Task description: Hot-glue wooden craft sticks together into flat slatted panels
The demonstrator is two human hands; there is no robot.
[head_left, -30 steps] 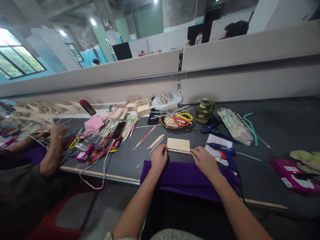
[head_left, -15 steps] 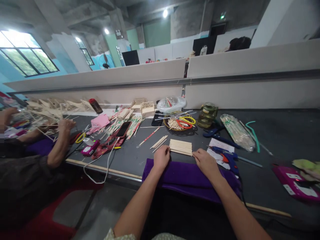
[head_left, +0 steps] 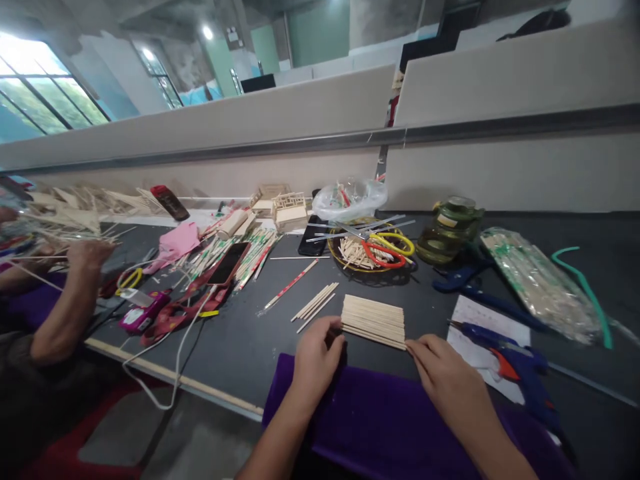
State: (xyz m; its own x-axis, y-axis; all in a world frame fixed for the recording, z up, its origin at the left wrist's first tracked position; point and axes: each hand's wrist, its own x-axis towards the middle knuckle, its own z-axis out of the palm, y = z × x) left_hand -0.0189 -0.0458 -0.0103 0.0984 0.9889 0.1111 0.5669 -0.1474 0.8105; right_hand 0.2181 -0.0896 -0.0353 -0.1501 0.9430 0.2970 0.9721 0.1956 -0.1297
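Just beyond the purple cloth [head_left: 380,427] lies the row of sticks [head_left: 373,320]. The left hand [head_left: 316,357] pinches its near-left end with curled fingers. The right hand [head_left: 445,380], fingers together, presses the right corner. Uneven squeezing could, I'd say, buckle or skew the row.

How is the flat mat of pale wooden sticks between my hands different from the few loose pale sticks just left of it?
The flat mat of pale wooden sticks packs many sticks side by side into a rectangle; the loose pale sticks are few and fanned. The mat lies crosswise, the loose sticks slant. The left hand and right hand touch the mat's ends; the loose sticks lie untouched. Both are light wood.
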